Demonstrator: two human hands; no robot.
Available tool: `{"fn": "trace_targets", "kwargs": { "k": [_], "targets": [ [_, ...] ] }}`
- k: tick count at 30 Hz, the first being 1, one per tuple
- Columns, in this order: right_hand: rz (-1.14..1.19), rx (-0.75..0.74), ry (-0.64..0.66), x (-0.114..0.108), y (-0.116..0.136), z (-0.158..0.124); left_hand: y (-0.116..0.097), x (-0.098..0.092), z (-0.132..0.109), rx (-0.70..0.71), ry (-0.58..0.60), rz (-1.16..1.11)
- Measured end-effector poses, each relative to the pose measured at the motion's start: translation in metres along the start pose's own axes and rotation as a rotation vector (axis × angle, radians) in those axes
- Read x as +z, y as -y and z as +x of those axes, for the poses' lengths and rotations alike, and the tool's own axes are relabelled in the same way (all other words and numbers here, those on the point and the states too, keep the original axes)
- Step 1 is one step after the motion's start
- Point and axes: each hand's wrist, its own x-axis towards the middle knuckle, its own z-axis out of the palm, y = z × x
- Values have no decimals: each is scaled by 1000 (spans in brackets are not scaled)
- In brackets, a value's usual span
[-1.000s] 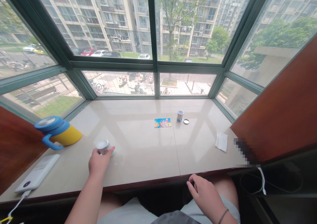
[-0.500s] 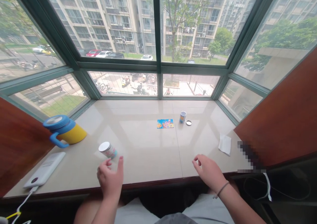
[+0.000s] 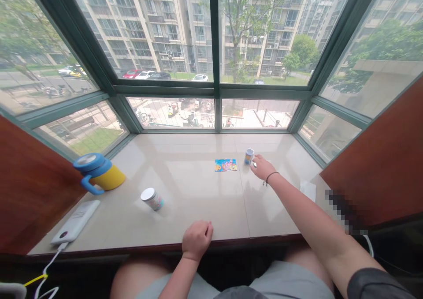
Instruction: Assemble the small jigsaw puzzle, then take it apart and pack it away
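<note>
My right hand (image 3: 263, 168) is stretched out at the back right of the ledge, its thumb and fingertips closed around a small round lid (image 3: 254, 164), which they partly cover. Just left of those fingers stands a small open can (image 3: 249, 157) with a blue and orange print. A flat, colourful picture card (image 3: 225, 165) lies further left. My left hand (image 3: 197, 240) rests at the front edge with its fingers curled in, and nothing shows in it. A white-lidded printed can (image 3: 152, 199) stands apart from it, to the left.
On the left are a blue and yellow jug (image 3: 101, 172) and a white power bank (image 3: 76, 223) with a cable. A white tissue (image 3: 308, 190) lies beyond my right forearm, near a pixelated dark patch (image 3: 343, 211). Windows enclose the back.
My right hand has reached forward from the front edge to the lid beside the open can. My left hand has moved right, away from the white-lidded can, and its fingers have curled in.
</note>
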Motion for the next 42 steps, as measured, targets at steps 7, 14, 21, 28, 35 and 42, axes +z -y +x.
{"fn": "trace_targets", "kwargs": {
  "k": [7, 14, 21, 28, 35, 42],
  "targets": [
    [-4, -43, 84, 22, 6, 54, -2, -1, 0, -11, 24, 12],
    [24, -41, 70, 26, 15, 60, -1, 1, -2, -15, 15, 9],
    [84, -70, -30, 20, 25, 21, 2, 4, -3, -1, 27, 32],
    [261, -400, 18, 43, 58, -60, 2, 4, -3, -9, 30, 31],
    [273, -556, 51, 51, 75, -99, 2, 5, -2, 1, 60, 39],
    [282, -469, -41, 27, 67, -91, 4, 6, -3, -15, 61, -13]
  ]
}}
